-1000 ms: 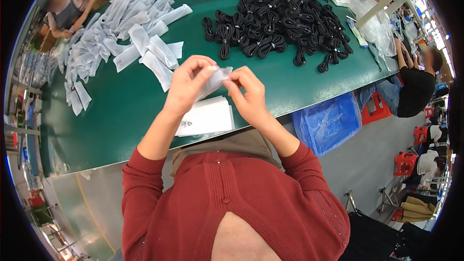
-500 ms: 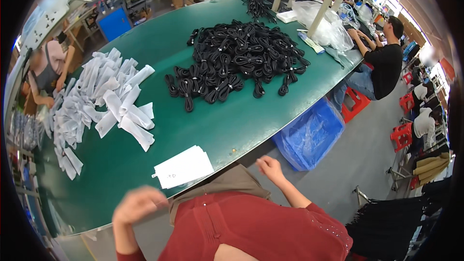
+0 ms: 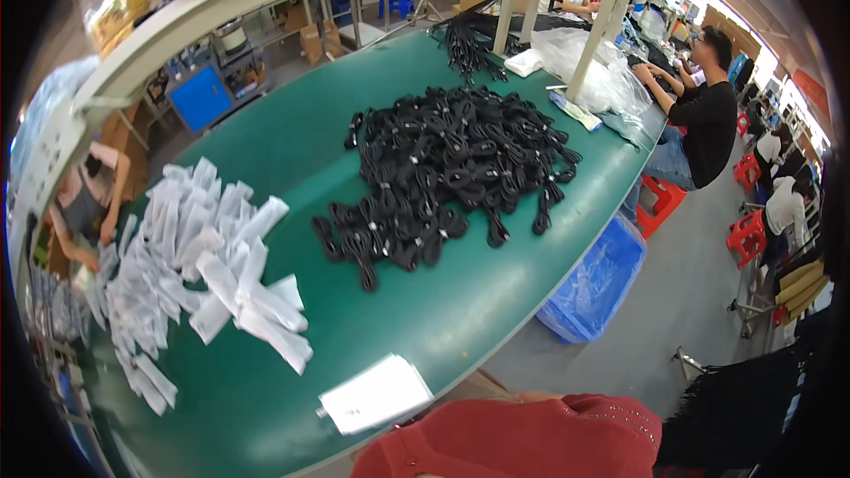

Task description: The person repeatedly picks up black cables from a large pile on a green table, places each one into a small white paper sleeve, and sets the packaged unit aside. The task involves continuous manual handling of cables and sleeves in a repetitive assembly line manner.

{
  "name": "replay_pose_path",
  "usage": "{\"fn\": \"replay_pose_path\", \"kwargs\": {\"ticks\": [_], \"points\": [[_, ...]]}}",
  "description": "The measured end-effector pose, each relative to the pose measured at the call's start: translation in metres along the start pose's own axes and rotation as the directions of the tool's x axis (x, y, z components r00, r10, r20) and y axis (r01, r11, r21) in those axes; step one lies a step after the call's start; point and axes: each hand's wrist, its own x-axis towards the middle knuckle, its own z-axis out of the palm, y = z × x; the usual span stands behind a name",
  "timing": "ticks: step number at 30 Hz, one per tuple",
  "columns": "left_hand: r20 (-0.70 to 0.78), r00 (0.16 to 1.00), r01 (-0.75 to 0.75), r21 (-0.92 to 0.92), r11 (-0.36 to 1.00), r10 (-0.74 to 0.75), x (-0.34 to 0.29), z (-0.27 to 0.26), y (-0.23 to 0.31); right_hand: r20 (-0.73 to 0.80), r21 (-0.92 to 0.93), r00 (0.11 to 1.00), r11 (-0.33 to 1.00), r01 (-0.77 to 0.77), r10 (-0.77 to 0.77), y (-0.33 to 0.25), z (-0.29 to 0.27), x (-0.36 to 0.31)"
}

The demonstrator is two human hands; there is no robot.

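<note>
Neither of my hands shows in the head view; only my red-clad shoulder or chest (image 3: 522,443) fills the lower edge. On the green table (image 3: 292,150) in front of me lies a stack of flat white bags (image 3: 376,394) near the front edge. A large heap of coiled black cables (image 3: 443,177) covers the middle of the table. To the left spreads a pile of filled white bags (image 3: 204,274).
A blue plastic-lined crate (image 3: 598,283) stands on the floor beside the table's right edge. A person in black (image 3: 699,124) sits at the far right end, near clear plastic sheets (image 3: 584,62). Another person (image 3: 84,208) works at the far left. Red stools (image 3: 660,204) stand on the right.
My hands held a white bag over the table a second ago, then dropped toward my body and left the view. The camera has tilted up toward the far end of the table.
</note>
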Motion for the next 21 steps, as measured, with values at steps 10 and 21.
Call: {"fn": "replay_pose_path", "kwargs": {"ticks": [10,21], "points": [[-0.019,0.999,-0.050,-0.014,0.999,0.050,0.058,-0.062,0.103,-0.107,0.121,0.989,0.989,-0.086,0.099,-0.082,-0.034,0.001],[-0.131,0.989,0.044,-0.206,0.978,-0.072,0.041,0.012,-0.068,-0.154,0.014,0.987,0.999,0.048,-0.045,-0.052,-0.052,0.036]]}}
